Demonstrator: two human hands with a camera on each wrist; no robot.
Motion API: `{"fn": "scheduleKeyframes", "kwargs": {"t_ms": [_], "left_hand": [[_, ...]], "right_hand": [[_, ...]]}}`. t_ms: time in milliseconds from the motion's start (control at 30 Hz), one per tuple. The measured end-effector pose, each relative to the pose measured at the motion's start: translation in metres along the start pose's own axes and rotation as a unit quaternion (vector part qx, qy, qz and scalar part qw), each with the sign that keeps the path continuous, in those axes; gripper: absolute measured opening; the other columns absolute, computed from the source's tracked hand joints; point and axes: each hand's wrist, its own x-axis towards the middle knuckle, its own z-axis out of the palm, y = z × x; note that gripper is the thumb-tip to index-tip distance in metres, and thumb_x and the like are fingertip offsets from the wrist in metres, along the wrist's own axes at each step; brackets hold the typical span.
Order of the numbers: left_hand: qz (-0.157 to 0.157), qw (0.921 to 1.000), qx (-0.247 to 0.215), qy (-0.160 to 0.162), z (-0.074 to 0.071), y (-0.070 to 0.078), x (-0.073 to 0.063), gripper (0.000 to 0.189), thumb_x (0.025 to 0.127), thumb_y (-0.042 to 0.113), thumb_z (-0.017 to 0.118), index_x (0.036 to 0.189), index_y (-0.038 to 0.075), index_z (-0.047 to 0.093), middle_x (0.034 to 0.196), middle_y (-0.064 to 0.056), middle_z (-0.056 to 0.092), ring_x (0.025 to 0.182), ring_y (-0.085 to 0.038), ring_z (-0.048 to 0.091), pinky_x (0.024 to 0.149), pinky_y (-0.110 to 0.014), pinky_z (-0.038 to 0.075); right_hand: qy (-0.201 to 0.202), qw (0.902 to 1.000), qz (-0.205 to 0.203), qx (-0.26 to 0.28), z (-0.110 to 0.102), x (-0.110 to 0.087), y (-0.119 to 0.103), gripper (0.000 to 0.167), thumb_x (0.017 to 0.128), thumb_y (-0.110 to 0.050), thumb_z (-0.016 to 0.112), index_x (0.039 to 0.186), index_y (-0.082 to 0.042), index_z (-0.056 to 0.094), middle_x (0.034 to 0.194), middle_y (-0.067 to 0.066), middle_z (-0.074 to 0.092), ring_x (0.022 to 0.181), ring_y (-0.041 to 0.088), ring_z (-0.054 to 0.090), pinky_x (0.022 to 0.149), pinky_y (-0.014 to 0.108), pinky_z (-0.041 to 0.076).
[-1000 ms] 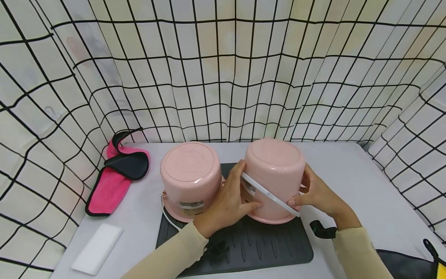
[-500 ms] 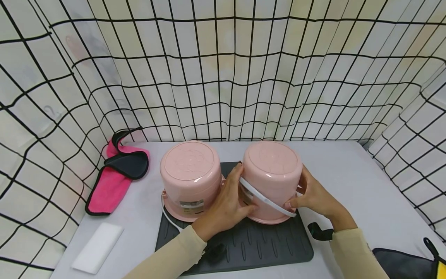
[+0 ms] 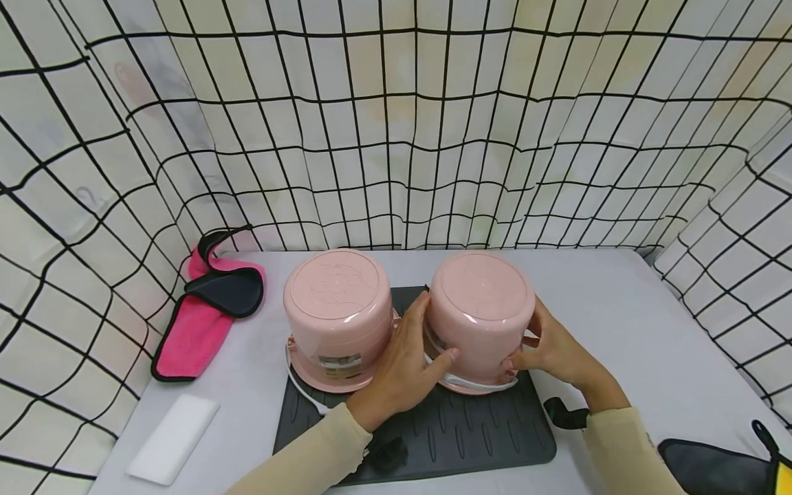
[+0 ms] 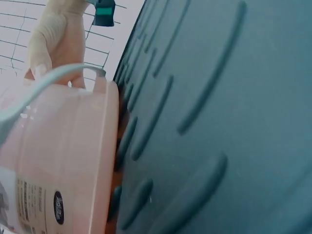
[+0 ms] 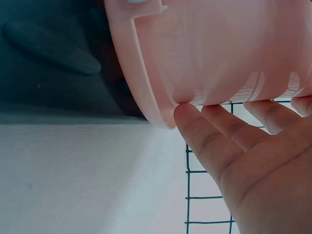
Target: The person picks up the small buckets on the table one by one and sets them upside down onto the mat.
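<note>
Two pink buckets stand upside down on a dark ribbed mat [image 3: 470,440] in the head view. My left hand [image 3: 408,368] holds the left side of the right bucket [image 3: 479,330], its thumb across the front. On the opposite side my right hand [image 3: 559,347] grips the same bucket, thumb in front. Its fingertips [image 5: 187,114] touch the wall near the rim in the right wrist view. The white bail handle [image 3: 482,386] hangs low around the front of that bucket. The left bucket [image 3: 337,295] shows a label, with part of its side hidden behind my left hand.
A pink and black cloth item [image 3: 210,316] lies at the back left, with a white block [image 3: 173,440] in front of it. A black and yellow item [image 3: 718,464] lies at the front right. Black wire grid panels [image 3: 402,124] border the table.
The right bucket has moved slightly left and down, and turned between my hands. Its white handle has dropped from a slant across the front to near the rim. The left bucket has stayed put.
</note>
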Motion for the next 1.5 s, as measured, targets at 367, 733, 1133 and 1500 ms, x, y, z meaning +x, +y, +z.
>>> {"fn": "scheduleKeyframes", "kwargs": {"t_ms": [367, 733, 1133, 1500], "left_hand": [[-0.016, 0.9996, 0.020, 0.009, 0.006, -0.003, 0.002, 0.101, 0.098, 0.033, 0.074, 0.167, 0.011, 0.004, 0.172, -0.016, 0.015, 0.158, -0.027, 0.020, 0.126, -0.054, 0.020], [-0.027, 0.9996, 0.005, -0.004, 0.007, -0.004, 0.004, 0.105, 0.097, 0.033, 0.076, 0.166, 0.007, 0.002, 0.174, -0.011, 0.008, 0.159, -0.024, 0.017, 0.127, -0.049, 0.022], [-0.013, 0.9999, -0.001, 0.003, 0.013, -0.003, 0.004, 0.104, 0.097, 0.031, 0.076, 0.166, 0.005, 0.003, 0.173, -0.017, 0.009, 0.160, -0.027, 0.013, 0.126, -0.053, 0.020], [-0.031, 0.9995, -0.002, -0.008, 0.011, -0.004, 0.003, 0.104, 0.097, 0.034, 0.075, 0.167, 0.007, 0.002, 0.173, -0.015, 0.009, 0.160, -0.026, 0.013, 0.127, -0.053, 0.019]], "right_hand": [[0.011, 0.9999, 0.011, -0.002, 0.001, 0.001, 0.003, 0.113, 0.076, -0.009, 0.090, 0.163, -0.033, 0.021, 0.152, 0.004, 0.044, 0.133, 0.039, 0.050, 0.101, 0.063, 0.049], [0.007, 0.9999, 0.014, 0.005, 0.001, 0.000, 0.004, 0.113, 0.077, -0.007, 0.089, 0.164, -0.033, 0.021, 0.152, 0.005, 0.044, 0.133, 0.039, 0.050, 0.102, 0.066, 0.048], [0.013, 0.9997, 0.020, -0.002, -0.001, -0.004, 0.002, 0.110, 0.077, -0.009, 0.089, 0.163, -0.028, 0.023, 0.149, 0.007, 0.046, 0.134, 0.038, 0.049, 0.104, 0.060, 0.046], [0.018, 0.9996, 0.021, -0.005, 0.000, -0.004, 0.004, 0.111, 0.077, -0.009, 0.088, 0.164, -0.032, 0.022, 0.151, 0.005, 0.046, 0.138, 0.040, 0.046, 0.107, 0.066, 0.043]]}}
